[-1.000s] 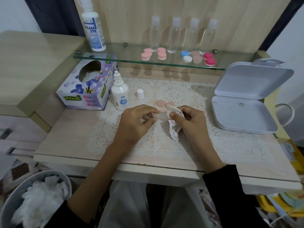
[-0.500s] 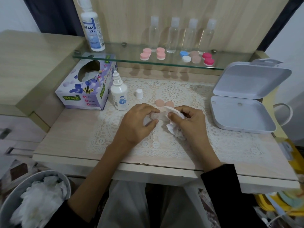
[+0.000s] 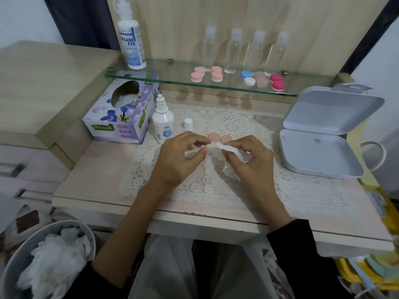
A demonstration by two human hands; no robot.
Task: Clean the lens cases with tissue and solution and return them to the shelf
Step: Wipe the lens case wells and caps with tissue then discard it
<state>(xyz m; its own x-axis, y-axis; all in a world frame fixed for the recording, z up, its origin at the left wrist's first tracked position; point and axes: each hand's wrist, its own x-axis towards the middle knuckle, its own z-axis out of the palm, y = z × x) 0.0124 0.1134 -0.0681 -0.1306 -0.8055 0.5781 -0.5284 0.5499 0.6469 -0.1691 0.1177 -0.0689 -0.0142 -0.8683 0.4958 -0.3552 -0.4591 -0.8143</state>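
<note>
My left hand (image 3: 181, 156) pinches a pale lens case (image 3: 210, 146) over the lace mat; the case is mostly hidden between fingers and tissue. My right hand (image 3: 252, 160) grips a crumpled white tissue (image 3: 230, 148) pressed against that case. Two pale pink caps (image 3: 219, 137) lie on the mat just behind my fingers. An uncapped small solution bottle (image 3: 163, 124) stands to the left, with its white cap (image 3: 188, 125) beside it. Several closed lens cases (image 3: 217, 74) in pink, blue-white, beige and magenta sit on the glass shelf (image 3: 172, 79).
A purple tissue box (image 3: 121, 113) stands at the left. A large solution bottle (image 3: 131, 39) and several clear bottles (image 3: 244, 50) are on the shelf. An open white box (image 3: 319, 147) lies at the right. A bin of used tissues (image 3: 49, 264) is at the lower left.
Both hands stayed together over the mat. My right hand's fingers shifted the tissue against the case, and my left fingers shifted slightly on it.
</note>
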